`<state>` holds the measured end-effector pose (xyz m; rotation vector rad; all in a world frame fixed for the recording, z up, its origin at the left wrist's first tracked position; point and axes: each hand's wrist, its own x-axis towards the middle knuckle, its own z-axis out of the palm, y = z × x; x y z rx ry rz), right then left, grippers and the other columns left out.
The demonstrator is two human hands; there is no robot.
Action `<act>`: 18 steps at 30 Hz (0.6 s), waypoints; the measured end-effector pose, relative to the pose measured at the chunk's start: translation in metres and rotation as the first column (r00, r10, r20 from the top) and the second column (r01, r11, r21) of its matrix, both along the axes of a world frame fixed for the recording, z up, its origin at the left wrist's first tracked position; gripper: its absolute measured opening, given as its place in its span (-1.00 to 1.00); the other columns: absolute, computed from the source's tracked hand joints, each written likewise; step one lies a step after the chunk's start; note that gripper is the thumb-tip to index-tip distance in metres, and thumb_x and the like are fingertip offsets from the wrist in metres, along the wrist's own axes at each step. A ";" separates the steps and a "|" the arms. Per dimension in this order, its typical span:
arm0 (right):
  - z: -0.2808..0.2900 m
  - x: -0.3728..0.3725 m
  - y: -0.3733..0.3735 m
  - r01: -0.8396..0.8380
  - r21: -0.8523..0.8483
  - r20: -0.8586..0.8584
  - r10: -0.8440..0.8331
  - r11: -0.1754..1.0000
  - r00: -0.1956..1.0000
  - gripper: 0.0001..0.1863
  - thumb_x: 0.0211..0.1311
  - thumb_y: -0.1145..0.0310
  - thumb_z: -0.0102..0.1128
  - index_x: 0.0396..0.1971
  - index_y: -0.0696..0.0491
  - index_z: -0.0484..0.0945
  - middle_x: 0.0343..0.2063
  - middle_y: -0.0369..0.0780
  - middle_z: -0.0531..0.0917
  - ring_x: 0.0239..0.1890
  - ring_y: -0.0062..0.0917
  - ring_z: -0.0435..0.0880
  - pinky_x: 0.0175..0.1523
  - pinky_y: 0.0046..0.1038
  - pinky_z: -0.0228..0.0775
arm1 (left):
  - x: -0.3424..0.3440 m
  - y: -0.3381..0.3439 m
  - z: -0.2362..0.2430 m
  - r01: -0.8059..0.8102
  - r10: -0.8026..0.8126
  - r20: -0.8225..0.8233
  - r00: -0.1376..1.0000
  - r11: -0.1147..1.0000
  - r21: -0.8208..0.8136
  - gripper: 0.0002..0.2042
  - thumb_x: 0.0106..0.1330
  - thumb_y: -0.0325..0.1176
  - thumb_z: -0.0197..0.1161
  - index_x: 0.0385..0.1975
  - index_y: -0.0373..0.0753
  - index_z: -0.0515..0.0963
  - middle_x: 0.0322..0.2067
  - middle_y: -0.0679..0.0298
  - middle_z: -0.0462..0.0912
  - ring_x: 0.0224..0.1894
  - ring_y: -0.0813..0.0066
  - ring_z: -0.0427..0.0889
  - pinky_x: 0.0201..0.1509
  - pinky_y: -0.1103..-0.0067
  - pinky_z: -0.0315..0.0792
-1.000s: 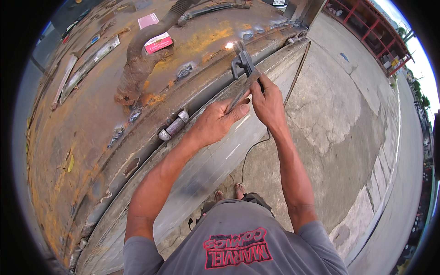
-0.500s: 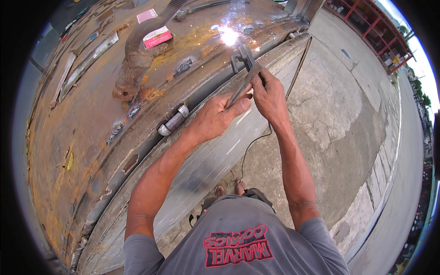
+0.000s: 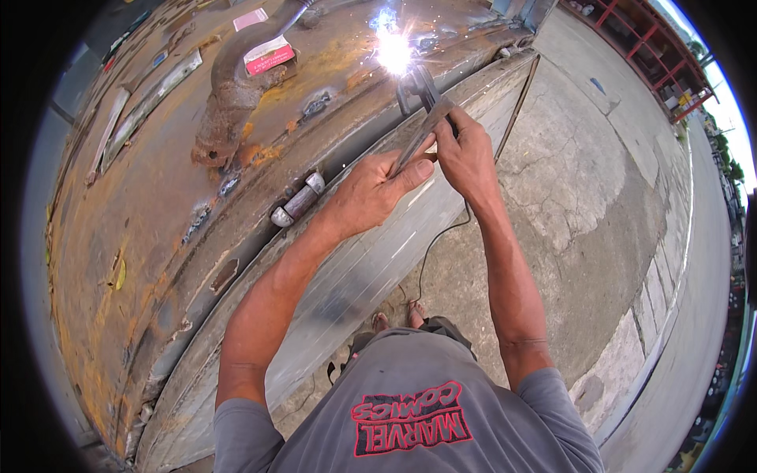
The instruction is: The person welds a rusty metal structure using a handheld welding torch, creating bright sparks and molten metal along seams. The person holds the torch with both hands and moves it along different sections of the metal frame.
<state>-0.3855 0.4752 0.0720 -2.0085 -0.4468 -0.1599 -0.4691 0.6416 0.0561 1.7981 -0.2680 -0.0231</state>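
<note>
My right hand (image 3: 468, 158) is closed around the handle of a welding electrode holder (image 3: 424, 85), whose jaws point up and away from me. Beyond the jaws a welding arc (image 3: 394, 54) glares white and throws sparks; its glow hides the rod tip and the joint. In my left hand (image 3: 367, 193) a flat, dark plate (image 3: 420, 142) is pinched between thumb and fingers. I see it nearly edge-on, and it slants up in front of my right hand. Under the arc lies a rusty steel panel (image 3: 158, 229). A hinge barrel (image 3: 298, 200) sits along the panel's edge, left of my hands.
A curved rusty pipe (image 3: 225, 118) and a red-and-white box (image 3: 270, 58) rest on the panel. Metal strips (image 3: 150, 110) lie farther left. A grey side panel (image 3: 371, 252) drops below the edge. A cable (image 3: 432, 244) hangs toward the concrete floor (image 3: 568, 229).
The arc's glare is larger and brighter, and the electrode holder's jaws sit slightly nearer to it. Both hands keep their grips, with only small shifts.
</note>
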 end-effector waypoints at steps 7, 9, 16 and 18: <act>0.002 0.001 -0.001 -0.011 -0.015 -0.036 0.011 1.000 0.999 -0.55 0.52 0.27 0.10 0.28 0.17 0.57 -0.24 0.15 0.76 -0.22 -0.12 0.80 -0.05 -0.22 0.56 | 0.003 0.003 -0.006 0.003 -0.002 -0.055 0.999 1.000 0.027 -0.33 0.54 0.20 0.16 0.54 0.00 0.34 -0.10 0.14 0.82 -0.71 0.78 0.36 -0.65 0.64 0.35; 0.001 0.001 0.000 -0.005 -0.016 -0.032 0.005 1.000 0.999 -0.55 0.52 0.26 0.10 0.28 0.17 0.57 -0.24 0.14 0.76 -0.23 -0.14 0.80 -0.06 -0.22 0.56 | 0.003 0.003 -0.005 0.008 -0.007 -0.061 0.998 1.000 0.019 -0.32 0.54 0.20 0.16 0.54 -0.01 0.34 -0.10 0.14 0.82 -0.71 0.78 0.36 -0.65 0.65 0.36; -0.011 0.002 -0.002 0.024 0.078 0.078 -0.030 0.997 0.996 -0.54 0.52 0.24 0.12 0.28 0.18 0.56 -0.30 0.08 0.75 -0.28 -0.24 0.77 -0.10 -0.27 0.55 | 0.002 0.001 -0.002 0.009 -0.009 -0.086 0.996 1.000 -0.002 -0.31 0.55 0.19 0.16 0.54 -0.05 0.33 -0.04 0.22 0.81 -0.70 0.81 0.35 -0.65 0.66 0.35; -0.004 -0.003 -0.003 0.027 0.029 0.011 -0.028 0.999 1.000 -0.54 0.52 0.24 0.12 0.27 0.18 0.57 -0.31 0.07 0.75 -0.29 -0.27 0.76 -0.11 -0.27 0.55 | 0.000 0.002 0.000 0.017 -0.018 -0.104 0.994 1.000 -0.009 -0.32 0.54 0.19 0.17 0.54 -0.03 0.33 -0.02 0.23 0.80 -0.70 0.82 0.34 -0.64 0.67 0.35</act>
